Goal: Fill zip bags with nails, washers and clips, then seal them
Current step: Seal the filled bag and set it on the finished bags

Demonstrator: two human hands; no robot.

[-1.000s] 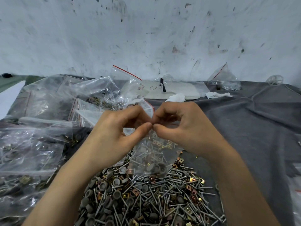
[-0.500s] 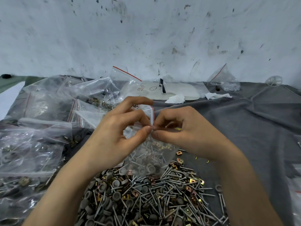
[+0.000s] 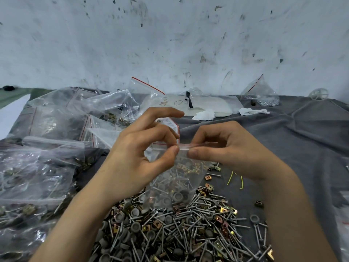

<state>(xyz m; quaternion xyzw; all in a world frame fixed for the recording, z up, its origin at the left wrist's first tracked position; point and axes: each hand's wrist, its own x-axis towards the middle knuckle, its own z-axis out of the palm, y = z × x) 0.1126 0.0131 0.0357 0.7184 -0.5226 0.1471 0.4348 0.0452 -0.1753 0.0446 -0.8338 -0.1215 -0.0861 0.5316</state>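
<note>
Two hands meet over the middle of the surface (image 3: pixel 306 144), a grey cloth. The left hand (image 3: pixel 136 157) pinches the red-lined top strip of one zip bag (image 3: pixel 175 188) between thumb and a bent finger, its forefinger lifted clear above. The right hand (image 3: pixel 236 148) pinches the same strip just beside it, so each grip is closed on the bag's top edge and the thumbs nearly touch. The bag hangs down from them, holding nails, washers and clips. Its bottom reaches the far edge of one pile (image 3: pixel 170 235) of the same parts, but I cannot tell if it rests there. The pile runs off the near edge of the view.

The left side is crowded with filled bags (image 3: pixel 37 167), overlapped beyond counting. At the back, close to the wall (image 3: pixel 170 44), stand one open bag (image 3: pixel 145 86) and one bag (image 3: pixel 262 93) with small silver pieces in its bottom. A white packet (image 3: pixel 213 104) lies between them with two crumpled papers (image 3: pixel 204 114) at its near edge. Two longer yellow wire bits (image 3: pixel 241 183) lie under the right wrist. To the right of that hand the cloth lies open, with folds.
</note>
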